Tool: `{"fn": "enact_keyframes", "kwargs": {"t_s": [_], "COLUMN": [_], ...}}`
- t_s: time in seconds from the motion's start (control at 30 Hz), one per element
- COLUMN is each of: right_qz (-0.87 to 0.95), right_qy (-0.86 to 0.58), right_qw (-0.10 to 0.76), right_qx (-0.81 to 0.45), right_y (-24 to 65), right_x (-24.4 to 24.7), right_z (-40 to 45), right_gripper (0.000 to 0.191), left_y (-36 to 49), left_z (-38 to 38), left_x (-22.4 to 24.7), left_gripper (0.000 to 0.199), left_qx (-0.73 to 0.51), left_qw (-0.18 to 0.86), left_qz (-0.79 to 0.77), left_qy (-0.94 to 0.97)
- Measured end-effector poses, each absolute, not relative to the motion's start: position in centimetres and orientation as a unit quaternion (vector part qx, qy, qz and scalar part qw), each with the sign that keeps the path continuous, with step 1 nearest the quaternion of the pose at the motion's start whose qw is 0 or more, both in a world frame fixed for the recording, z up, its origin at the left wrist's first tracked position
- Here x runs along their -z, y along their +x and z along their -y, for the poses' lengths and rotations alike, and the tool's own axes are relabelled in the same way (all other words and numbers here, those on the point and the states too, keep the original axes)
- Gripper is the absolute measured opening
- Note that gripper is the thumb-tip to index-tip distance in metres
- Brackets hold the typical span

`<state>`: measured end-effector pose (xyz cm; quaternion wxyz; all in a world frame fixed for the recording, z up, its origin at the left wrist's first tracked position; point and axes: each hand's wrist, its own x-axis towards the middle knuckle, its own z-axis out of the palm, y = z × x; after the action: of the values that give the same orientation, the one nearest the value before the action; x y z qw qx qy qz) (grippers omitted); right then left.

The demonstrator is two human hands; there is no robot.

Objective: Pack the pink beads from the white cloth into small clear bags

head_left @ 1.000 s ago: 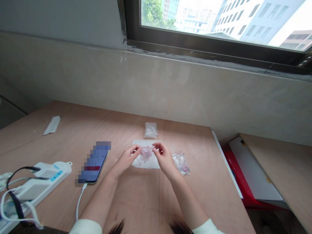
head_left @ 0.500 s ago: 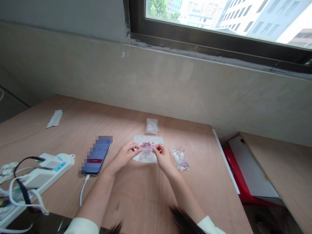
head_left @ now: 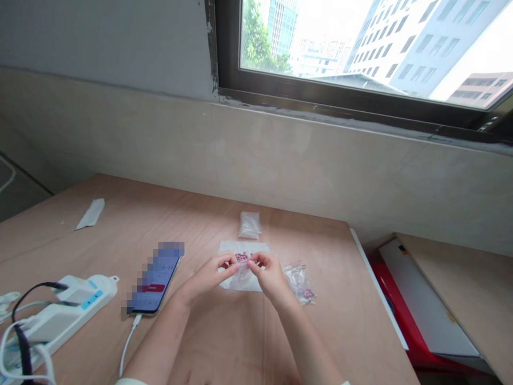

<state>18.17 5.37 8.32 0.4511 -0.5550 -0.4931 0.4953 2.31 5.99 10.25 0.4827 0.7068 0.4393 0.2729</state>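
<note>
My left hand [head_left: 214, 272] and my right hand [head_left: 266, 271] pinch the top edge of a small clear bag [head_left: 242, 272], one at each side. The bag is over a white sheet [head_left: 256, 247] on the wooden table. Several small pink beads [head_left: 241, 257] show just beyond the fingertips, on the sheet. To the right of my right hand lies a clear bag with pink pieces [head_left: 300, 282]. A stack of clear bags [head_left: 249, 225] lies behind the sheet.
A phone [head_left: 158, 278] with a white cable lies left of my left forearm. The white power strip [head_left: 86, 299] with plugs and cords is at the far left. A paper strip [head_left: 91, 214] lies at the back left. Beyond the table's right edge are a red bag [head_left: 401, 310] and a box.
The whole view has tilted up, so the table sits lower. My hands have come closer together, and the bag between them is bunched rather than stretched.
</note>
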Motion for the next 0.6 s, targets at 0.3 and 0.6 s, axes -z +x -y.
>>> {"fn": "enact_keyframes", "kwargs": {"t_s": [0.3,0.6], "right_qz": [0.405,0.412], "right_qy": [-0.502,-0.512], "right_qw": [0.441,0.452], "right_qx": [-0.624,-0.603], "right_y": [17.7,17.4], "right_x": [-6.6,-7.7], "right_z": [-4.0,-5.2], "right_gripper": [0.019,0.018], "left_y": [2.8,2.5], "left_z": [-4.5,-5.7], "left_x": [-9.5,-9.7], "left_gripper": [0.024,0.025], "left_qx": [-0.277,-0.296], "left_qw": [0.502,0.488], "left_qz": [-0.429,-0.434], "left_qy": [0.698,0.697]}}
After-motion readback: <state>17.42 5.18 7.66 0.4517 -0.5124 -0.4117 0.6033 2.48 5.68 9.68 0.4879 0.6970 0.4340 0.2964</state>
